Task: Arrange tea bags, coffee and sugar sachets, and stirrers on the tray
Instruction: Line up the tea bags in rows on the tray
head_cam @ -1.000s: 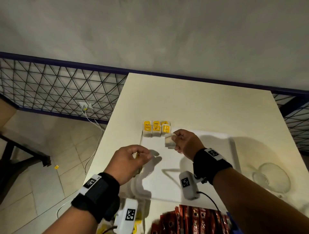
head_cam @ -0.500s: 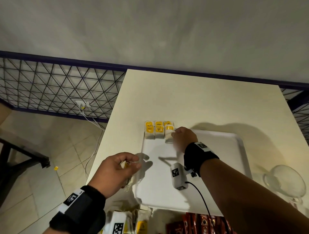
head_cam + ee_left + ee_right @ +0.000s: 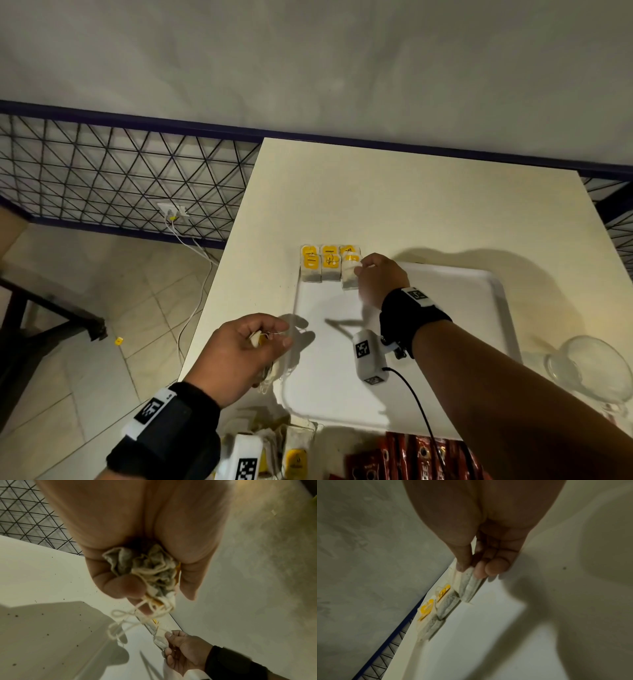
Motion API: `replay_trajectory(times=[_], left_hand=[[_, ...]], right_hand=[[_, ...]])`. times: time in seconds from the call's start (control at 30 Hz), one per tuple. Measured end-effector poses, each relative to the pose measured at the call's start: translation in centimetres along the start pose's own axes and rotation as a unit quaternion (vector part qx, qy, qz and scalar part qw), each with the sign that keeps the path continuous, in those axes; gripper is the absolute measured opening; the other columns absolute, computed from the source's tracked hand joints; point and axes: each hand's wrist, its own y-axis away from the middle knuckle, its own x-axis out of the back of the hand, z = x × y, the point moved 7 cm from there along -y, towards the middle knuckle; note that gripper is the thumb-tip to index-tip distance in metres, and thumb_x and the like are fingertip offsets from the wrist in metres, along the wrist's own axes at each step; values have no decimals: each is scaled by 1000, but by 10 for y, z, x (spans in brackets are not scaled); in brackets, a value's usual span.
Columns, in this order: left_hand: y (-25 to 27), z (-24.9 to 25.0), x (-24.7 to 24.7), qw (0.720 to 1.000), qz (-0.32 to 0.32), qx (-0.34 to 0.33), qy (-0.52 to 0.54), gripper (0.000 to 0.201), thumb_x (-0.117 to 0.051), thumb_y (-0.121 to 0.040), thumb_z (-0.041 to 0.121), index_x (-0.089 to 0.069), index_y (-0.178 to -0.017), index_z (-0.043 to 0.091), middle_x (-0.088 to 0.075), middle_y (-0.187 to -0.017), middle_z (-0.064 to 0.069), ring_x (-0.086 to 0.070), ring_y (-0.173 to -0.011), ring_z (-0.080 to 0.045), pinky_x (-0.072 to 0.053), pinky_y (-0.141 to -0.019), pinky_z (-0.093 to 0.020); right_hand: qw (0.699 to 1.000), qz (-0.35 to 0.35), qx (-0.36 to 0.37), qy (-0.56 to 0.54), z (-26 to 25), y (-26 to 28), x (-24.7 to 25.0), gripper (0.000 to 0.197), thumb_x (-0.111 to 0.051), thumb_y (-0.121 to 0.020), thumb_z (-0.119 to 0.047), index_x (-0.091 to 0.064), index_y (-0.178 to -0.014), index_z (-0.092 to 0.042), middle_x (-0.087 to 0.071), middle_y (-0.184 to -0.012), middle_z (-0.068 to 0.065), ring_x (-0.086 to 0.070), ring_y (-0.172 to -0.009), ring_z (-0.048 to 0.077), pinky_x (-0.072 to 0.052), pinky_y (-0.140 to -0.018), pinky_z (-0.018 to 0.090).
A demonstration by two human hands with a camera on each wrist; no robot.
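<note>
Table (image 3: 411, 205): cream top against the grey wall, and the head view alone takes in all of it.
Tray (image 3: 462, 308): white, lying flat near the table's front edge, its left half in shadow.
Glass bowl (image 3: 596, 370): on the table just right of the tray, seen only from the head.
Red sachets (image 3: 404, 459): a pile at the near edge, partly behind the right forearm.
Loose tea bags (image 3: 294, 455): a heap at the near edge, just below the left wrist.
Tea bag row (image 3: 320, 263): yellow tags up, lined along the tray's far left corner.
Left hand (image 3: 236, 356): over the tray's left rim; the left wrist view shows what the head view hides, fingers curled tight round a crumpled bunch of tea bags (image 3: 149, 569), strings dangling.
Right hand (image 3: 380, 277): at the row's right end; in the right wrist view, thumb and fingertips pinch the end tea bag (image 3: 469, 586), its far end on the tray beside its neighbour.
</note>
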Motion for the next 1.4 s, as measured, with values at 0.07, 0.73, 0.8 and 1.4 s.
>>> replay_trajectory(times=[0.07,0.73,0.8,1.4], left_hand=[[1,-1,1,1000,2,1,6,12,-73,-83,10,-70,-94,11,-54,-52,2,-39,-45,-20,-39,-43,-26],[11,-13,-9,926,-76,128,347,36,-61,-81,45,-64,-78,9,-58,-68,-13,-56,-53,-25,-41,-40,-22],[15,-4,-17,895,-107,144,407,37,-51,-85,45,-63,-72,12,-62,-65,-8,-60,-52,-21,-44,-39,-20],[35,35,-92,868,-136,147,455,23,-57,-83,35,-60,-83,12,-61,-72,-7,-60,-51,-15,-44,-36,-19]], right_hand=[[1000,-5,4,-17,-1,1,0,20,-53,-95,-22,-59,-114,-18,-62,-95,0,-43,-55,-4,-30,-37,1],[995,54,82,1,-42,58,15,19,-58,-91,-39,-58,-87,-20,-57,-72,-12,-55,-79,13,-35,-72,23],[988,8,157,8,-66,90,7,11,-61,-88,-34,-60,-81,-27,-57,-66,-17,-52,-67,1,-35,-67,19],[900,-92,425,-3,-75,186,46,23,-72,-74,-4,-73,-93,-17,-54,-89,-18,-53,-74,-10,-37,-65,4]])
